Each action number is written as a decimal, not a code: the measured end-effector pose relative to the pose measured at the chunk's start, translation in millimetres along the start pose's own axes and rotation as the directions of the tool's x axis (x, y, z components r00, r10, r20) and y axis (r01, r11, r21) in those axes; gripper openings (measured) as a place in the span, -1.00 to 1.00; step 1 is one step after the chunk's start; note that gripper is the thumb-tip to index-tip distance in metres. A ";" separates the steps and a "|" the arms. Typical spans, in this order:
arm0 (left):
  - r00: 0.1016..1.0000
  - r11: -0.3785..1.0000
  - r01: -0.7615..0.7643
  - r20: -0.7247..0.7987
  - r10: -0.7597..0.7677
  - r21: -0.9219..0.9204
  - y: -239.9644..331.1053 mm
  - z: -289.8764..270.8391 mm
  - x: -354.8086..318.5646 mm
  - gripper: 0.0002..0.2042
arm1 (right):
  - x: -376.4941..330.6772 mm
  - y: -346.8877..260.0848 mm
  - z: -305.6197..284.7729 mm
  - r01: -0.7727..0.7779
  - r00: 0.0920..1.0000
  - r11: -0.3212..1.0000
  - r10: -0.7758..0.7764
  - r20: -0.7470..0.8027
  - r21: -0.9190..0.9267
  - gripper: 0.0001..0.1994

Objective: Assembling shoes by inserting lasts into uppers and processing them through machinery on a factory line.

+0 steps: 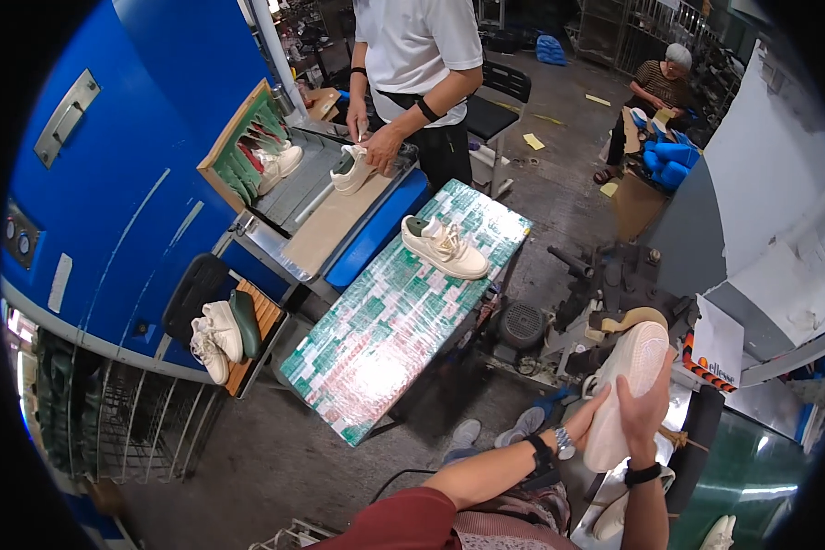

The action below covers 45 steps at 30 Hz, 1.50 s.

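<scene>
A cream sneaker (pixel 634 356) is in both my hands at the lower right, its pale sole turned up toward me and its toe pointing away. My left hand (pixel 583 423) is closed on the shoe's left side, with a watch at the wrist. On the other side my right hand (pixel 643 414) grips the shoe, the thumb lying along the sole. Just beyond the toe is a tan curved part (pixel 631 319) of a dark machine (pixel 614 275); whether the shoe touches it I cannot tell. Below my hands another cream shoe (pixel 611 519) shows partly, behind my forearm.
A green-and-white patterned table (pixel 357 367) bears one laced cream sneaker (pixel 445 247). Beyond it a co-worker (pixel 422 55) handles a cream shoe (pixel 350 171) at a conveyor (pixel 316 229). A rack (pixel 257 316) at left holds shoes. A motor (pixel 521 324) sits low beside the machine.
</scene>
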<state>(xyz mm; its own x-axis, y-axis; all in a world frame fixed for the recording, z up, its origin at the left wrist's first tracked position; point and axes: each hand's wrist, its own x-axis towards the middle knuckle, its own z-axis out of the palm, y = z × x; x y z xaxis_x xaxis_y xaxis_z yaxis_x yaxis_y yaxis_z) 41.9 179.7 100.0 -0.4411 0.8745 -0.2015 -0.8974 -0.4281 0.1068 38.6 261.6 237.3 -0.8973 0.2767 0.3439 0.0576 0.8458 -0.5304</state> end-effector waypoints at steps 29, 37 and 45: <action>0.944 0.283 0.321 -0.328 -0.026 0.904 97.5 -24.9 -229.4 -0.23 | -20.6 -3.6 46.2 -0.288 0.809 -0.755 0.136 0.571 0.589 -0.40; 0.964 0.044 0.060 -0.070 0.256 0.997 7.7 -26.7 -57.9 -0.21 | -180.4 56.6 -86.5 -0.291 0.793 -0.403 0.406 0.454 0.868 -0.28; 0.983 -0.829 -0.081 0.181 0.025 0.553 -94.0 -10.9 141.1 -0.31 | -393.8 180.9 -123.7 -0.457 0.175 0.292 0.956 -0.237 0.840 -0.38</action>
<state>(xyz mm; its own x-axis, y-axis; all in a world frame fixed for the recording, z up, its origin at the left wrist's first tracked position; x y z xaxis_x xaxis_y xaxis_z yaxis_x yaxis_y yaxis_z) 63.9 340.8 50.9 -0.4549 0.8904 -0.0189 0.7837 0.4103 0.4663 456.6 362.1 101.8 0.0017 0.9649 -0.2627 0.0591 -0.2623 -0.9632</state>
